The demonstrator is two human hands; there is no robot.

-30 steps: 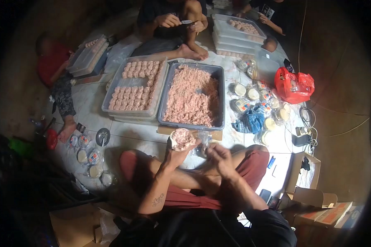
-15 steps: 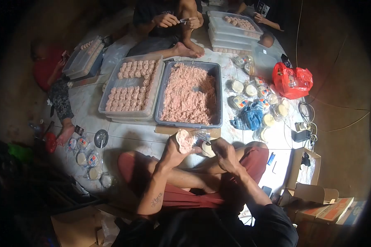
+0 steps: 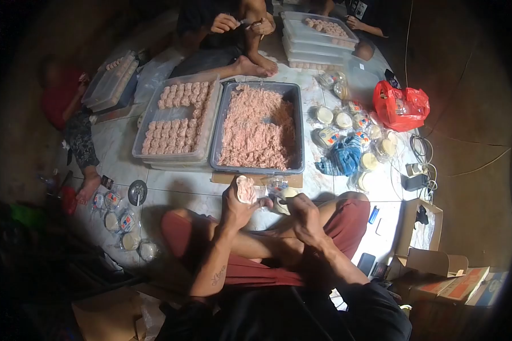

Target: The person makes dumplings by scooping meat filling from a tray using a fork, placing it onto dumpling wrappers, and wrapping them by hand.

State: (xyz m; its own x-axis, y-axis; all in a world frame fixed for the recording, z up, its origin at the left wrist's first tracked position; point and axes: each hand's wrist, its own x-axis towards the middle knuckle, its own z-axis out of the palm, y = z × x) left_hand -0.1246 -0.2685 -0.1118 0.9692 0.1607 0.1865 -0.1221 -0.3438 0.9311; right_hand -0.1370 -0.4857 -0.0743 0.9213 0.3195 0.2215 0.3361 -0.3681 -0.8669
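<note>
My left hand (image 3: 237, 208) is wrapped round a pale wrapper with pink minced filling (image 3: 246, 190), held above my crossed legs. To its right, my right hand (image 3: 306, 219) is closed beside a pale round stack of wrappers (image 3: 285, 199) in clear plastic; what its fingers hold is too small to make out. Just beyond both hands stands a grey tub (image 3: 300, 131) of pink mince (image 3: 253, 128). Left of the tub, a clear tray (image 3: 139, 139) holds rows of shaped pink pieces (image 3: 173, 136).
Packs of round wrappers (image 3: 343, 120), a blue cloth (image 3: 345, 158) and a red plastic bag (image 3: 400, 108) lie right. More packs (image 3: 111, 220) and a small dark dish (image 3: 137, 192) are left. Other people sit beyond, near stacked trays (image 3: 318, 54). An open cardboard box (image 3: 435, 227) stands right.
The whole view has shifted slightly. My left hand has tilted the filled wrapper more upright. My right hand has moved beside the wrapper stack, which shows more clearly than at first.
</note>
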